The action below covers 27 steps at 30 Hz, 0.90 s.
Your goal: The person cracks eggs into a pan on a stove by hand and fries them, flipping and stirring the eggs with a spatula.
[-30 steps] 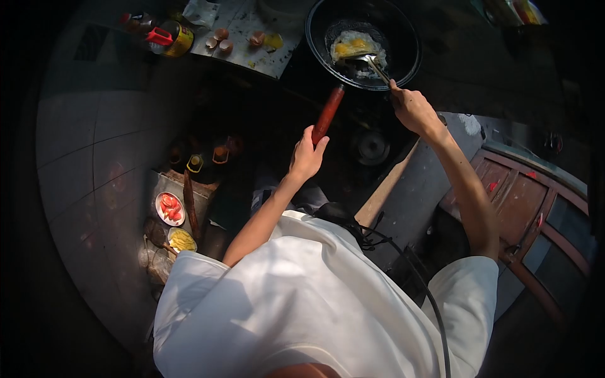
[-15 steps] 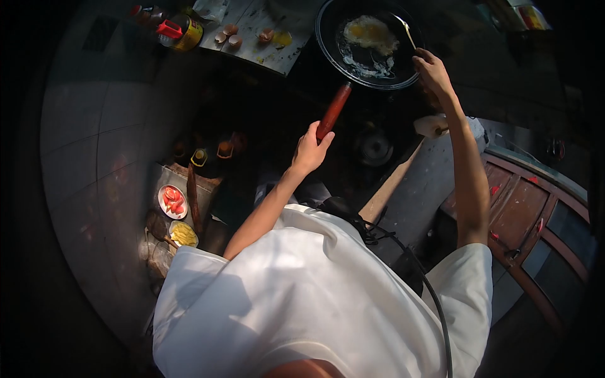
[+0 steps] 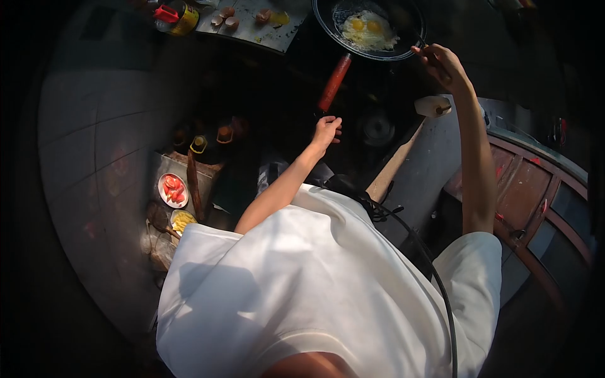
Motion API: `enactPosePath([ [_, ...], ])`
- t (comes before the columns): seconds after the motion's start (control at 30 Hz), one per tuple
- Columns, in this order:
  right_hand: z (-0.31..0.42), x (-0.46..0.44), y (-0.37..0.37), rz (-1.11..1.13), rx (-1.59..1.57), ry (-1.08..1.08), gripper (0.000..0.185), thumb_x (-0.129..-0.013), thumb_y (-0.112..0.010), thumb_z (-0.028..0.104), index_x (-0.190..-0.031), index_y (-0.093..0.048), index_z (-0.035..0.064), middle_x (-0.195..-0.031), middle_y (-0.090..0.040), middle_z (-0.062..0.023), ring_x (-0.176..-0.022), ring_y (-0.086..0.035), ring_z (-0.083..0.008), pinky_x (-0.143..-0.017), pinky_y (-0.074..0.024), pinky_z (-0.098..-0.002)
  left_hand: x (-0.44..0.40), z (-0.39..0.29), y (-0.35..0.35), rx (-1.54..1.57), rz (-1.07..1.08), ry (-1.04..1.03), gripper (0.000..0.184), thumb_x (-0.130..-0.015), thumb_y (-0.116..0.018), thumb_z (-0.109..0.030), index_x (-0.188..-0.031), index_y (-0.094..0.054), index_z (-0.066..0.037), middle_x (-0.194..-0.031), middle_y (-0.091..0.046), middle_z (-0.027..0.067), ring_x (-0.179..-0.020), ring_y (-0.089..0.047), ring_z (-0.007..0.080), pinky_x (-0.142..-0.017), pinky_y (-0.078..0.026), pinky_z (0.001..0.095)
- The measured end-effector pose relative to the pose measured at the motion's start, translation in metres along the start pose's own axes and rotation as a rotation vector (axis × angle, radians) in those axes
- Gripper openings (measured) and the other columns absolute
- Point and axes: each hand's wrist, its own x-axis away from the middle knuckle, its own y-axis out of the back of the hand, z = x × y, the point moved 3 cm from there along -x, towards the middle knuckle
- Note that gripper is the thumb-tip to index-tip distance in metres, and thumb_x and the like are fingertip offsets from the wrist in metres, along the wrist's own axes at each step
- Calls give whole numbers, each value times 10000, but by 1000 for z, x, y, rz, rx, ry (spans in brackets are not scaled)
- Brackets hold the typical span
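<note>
A dark frying pan (image 3: 322,31) with a red handle (image 3: 334,82) sits at the top of the view. In it lie fried eggs (image 3: 368,30), with two yolks showing in the white. My left hand (image 3: 326,132) is just below the handle's end, its fingers curled and nothing visible in them; whether it touches the end I cannot make out. By the pan's right rim, my right hand (image 3: 443,62) is closed around a thin-shafted cooking utensil (image 3: 435,65), whose working end is lost in the dark.
Cracked eggshells (image 3: 227,12) lie on a counter (image 3: 249,26) at upper left, beside a red-capped bottle (image 3: 183,20). Lower left are a plate of cut tomatoes (image 3: 172,190), a bowl of yellow food (image 3: 183,220) and a ladle (image 3: 161,220). A black cable (image 3: 419,242) crosses my shirt.
My left hand has let go of the pan handle and come down below its end. The utensil has drawn back from over the pan. The eggs now show two distinct yolks.
</note>
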Motion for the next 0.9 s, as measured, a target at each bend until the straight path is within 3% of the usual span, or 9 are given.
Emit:
enactPosePath([
  [0.07, -4, 11, -3, -49, 53, -55, 164, -867, -503, 99, -895, -594, -35, -1006, -672, -117, -558, -561, -75, -454, -480, -185, -29, -6, -8, 15, -32, -56, 411, -879, -599, -343, -1172, -496, -74, -955, -594, 51, -844, -574, 137, -627, -497, 297],
  [0.13, -4, 32, -17, -147, 110, -53, 249, -936, -462, 188, -930, -606, -15, -772, -653, -56, -406, -439, -55, -340, -357, -155, -55, -5, -3, 114, -74, -43, 395, -870, -609, -343, -1166, -509, -101, -942, -595, 28, -831, -569, 119, -627, -490, 295],
  [0.27, -17, 43, -4, -36, 109, -7, 263, -969, -449, 203, -967, -581, -25, -925, -660, -87, -521, -471, -52, -424, -422, -144, -62, -2, 6, 186, -117, 30, 376, -847, -640, -362, -1121, -527, -131, -978, -590, 32, -856, -560, 134, -677, -480, 323],
  [0.4, -33, 25, 9, 91, -235, 64, 261, -988, -398, 170, -1005, -548, -43, -1045, -623, -123, -601, -495, -68, -481, -450, -159, -72, -17, -5, 188, -92, 22, 446, -819, -669, -391, -1140, -512, -123, -1039, -572, 45, -940, -542, 156, -698, -482, 335],
  [0.57, -31, 43, -10, 38, -214, 97, 302, -960, -445, 182, -1110, -550, -58, -816, -610, -58, -550, -493, -73, -500, -446, -153, -84, -54, -38, 332, -163, -35, 589, -748, -748, -382, -1185, -474, -97, -1139, -519, 73, -1072, -489, 208, -759, -506, 369],
  [0.73, -48, 40, 2, 18, -72, 133, 323, -959, -447, 216, -1102, -576, -44, -827, -616, -46, -553, -485, -60, -495, -425, -154, -96, -67, -50, 320, -397, -30, 664, -747, -758, -283, -1264, -440, -14, -1212, -521, 137, -1037, -556, 224, -889, -480, 364],
  [0.77, -47, 44, 2, 12, -41, 148, 326, -958, -450, 226, -1096, -584, -37, -840, -620, -44, -551, -480, -57, -497, -421, -152, -107, -62, -50, 306, -394, -30, 664, -747, -758, -283, -1264, -440, -14, -1212, -521, 137, -1037, -556, 224, -889, -480, 364],
  [0.83, -48, 51, 6, 9, -32, 154, 328, -959, -450, 230, -1097, -585, -34, -873, -628, -50, -560, -483, -56, -499, -422, -152, -112, -58, -49, 285, -498, -47, 657, -668, -831, -217, -1145, -463, 46, -1113, -560, 138, -902, -592, 235, -724, -551, 372],
  [0.9, -53, 50, 12, 12, -18, 164, 330, -960, -450, 235, -1098, -587, -32, -905, -635, -57, -569, -485, -54, -501, -422, -152, -106, -57, -53, 335, -500, -56, 623, -666, -833, -208, -1120, -486, 39, -1103, -567, 129, -901, -591, 231, -721, -551, 366],
])
